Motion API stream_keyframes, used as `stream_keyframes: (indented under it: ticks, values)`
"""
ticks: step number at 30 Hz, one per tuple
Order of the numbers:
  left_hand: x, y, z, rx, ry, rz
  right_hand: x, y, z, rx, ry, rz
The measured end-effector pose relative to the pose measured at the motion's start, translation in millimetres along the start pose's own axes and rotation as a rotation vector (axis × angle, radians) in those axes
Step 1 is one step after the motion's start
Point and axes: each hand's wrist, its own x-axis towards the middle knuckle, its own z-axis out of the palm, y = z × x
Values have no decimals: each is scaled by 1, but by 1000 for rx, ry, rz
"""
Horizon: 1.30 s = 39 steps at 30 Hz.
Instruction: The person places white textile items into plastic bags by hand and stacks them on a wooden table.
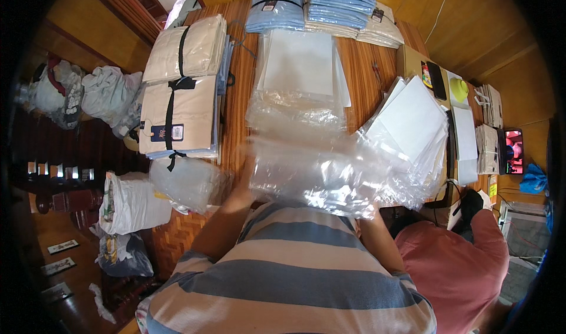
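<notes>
Between both hands, a clear plastic bag point(312, 175) is held above the wooden table point(359, 69). Left hand point(243, 178) is blurred at its left edge, right hand point(368, 207) hidden beneath; finger closure cannot be told. White sheets point(413, 119) lie beyond.

Both forearms forward, hands blurred

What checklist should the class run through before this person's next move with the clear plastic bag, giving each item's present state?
1. Clear plastic bag lifted off the table: ok.
2. Left hand gripping the bag: cannot tell, blurred.
3. Right hand visible: not ok, hidden behind plastic.
4. Beige folded garments stacked at left: ok.
5. White sheets stacked at right: ok.
</notes>
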Motion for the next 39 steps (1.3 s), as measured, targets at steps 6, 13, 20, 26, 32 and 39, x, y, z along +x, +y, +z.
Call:
stream_keyframes:
  ticks: [6, 13, 20, 26, 32, 39]
  values:
    - [33, 29, -29, 139, -68, 213, 36, -57, 6, 421, 146, -9]
    - [21, -44, 13, -378, 73, 0, 41, -72, 67, 522, 189, 286]
    - [19, -26, 9, -259, 297, -96, 21, -34, 34, 286, 131, 296]
    - [10, 33, -13, 266, 177, 202, 37, -89, -55, -90, 565, -83]
    - [9, 71, -9, 446, -83, 191, -1, -221, 39, -1107, 54, -990]
    - [26, 159, -6, 1037, -388, 217, 30, -229, 78, -1310, -683, -403]
